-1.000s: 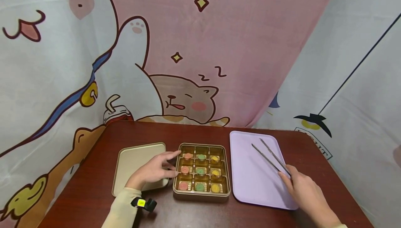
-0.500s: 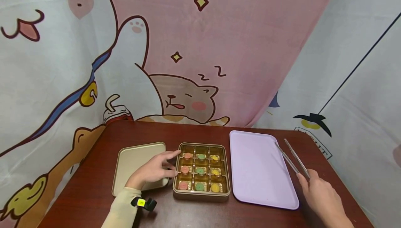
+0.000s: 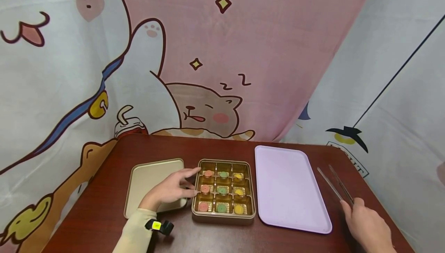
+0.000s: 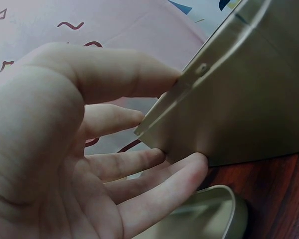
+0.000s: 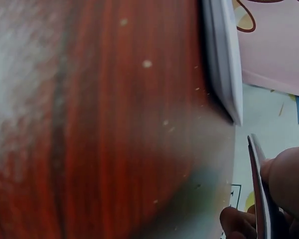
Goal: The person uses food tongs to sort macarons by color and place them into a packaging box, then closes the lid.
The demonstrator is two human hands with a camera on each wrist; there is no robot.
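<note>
A gold tin box [image 3: 224,219] stands mid-table, split into several compartments, each with a small round piece inside: pink pieces [image 3: 205,188] in the left column, green pieces [image 3: 222,189] in the middle, yellow pieces [image 3: 238,192] at right. My left hand [image 3: 169,186] touches the tin's left side with spread, fairly straight fingers; the left wrist view shows fingertips against the tin's wall [image 4: 244,94]. To the right of the tray, my right hand [image 3: 369,222] holds metal tongs [image 3: 330,183], their tips apart with nothing between them. The right wrist view shows thumb and fingers around the tongs [image 5: 259,184].
A lilac tray [image 3: 292,191] with nothing on it lies right of the tin. The gold lid [image 3: 149,175] lies at left, partly under my left forearm and hand. A dark red-brown table [image 3: 208,241] carries everything; patterned cloth [image 3: 264,52] hangs behind it.
My right hand has moved right with the tongs, from over the lilac tray to beyond its right edge. The left hand, tin and lid have stayed in place.
</note>
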